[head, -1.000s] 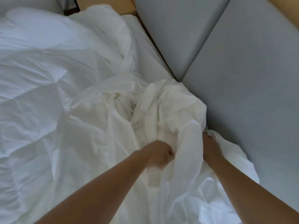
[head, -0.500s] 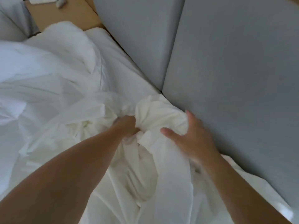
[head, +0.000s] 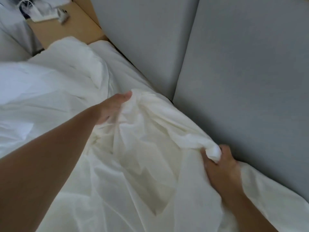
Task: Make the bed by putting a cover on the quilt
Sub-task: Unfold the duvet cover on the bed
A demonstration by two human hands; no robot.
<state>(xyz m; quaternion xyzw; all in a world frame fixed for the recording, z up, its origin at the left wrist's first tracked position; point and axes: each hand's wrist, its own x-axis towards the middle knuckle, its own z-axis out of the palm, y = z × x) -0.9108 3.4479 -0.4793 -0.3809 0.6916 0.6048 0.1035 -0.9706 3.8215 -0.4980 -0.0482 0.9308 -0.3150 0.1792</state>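
Note:
A thin cream-white cover (head: 142,156) lies crumpled over the bed in the middle of the head view. A puffy white quilt (head: 50,84) spreads at the left. My left hand (head: 112,108) reaches into the folds of the cover; its thumb shows, the fingers are buried in cloth. My right hand (head: 219,163) grips a bunched corner of the cover (head: 214,152) close to the grey headboard.
Two grey padded headboard panels (head: 242,72) stand along the right, meeting at a seam. A wooden bedside surface (head: 70,27) at the top left carries white cables and small items (head: 41,14). A pale pillow (head: 11,39) lies at the far left.
My right hand has moved down and right along the headboard, now closed round a bunched corner. My left hand has pushed farther up into the cover. The camera has tilted up.

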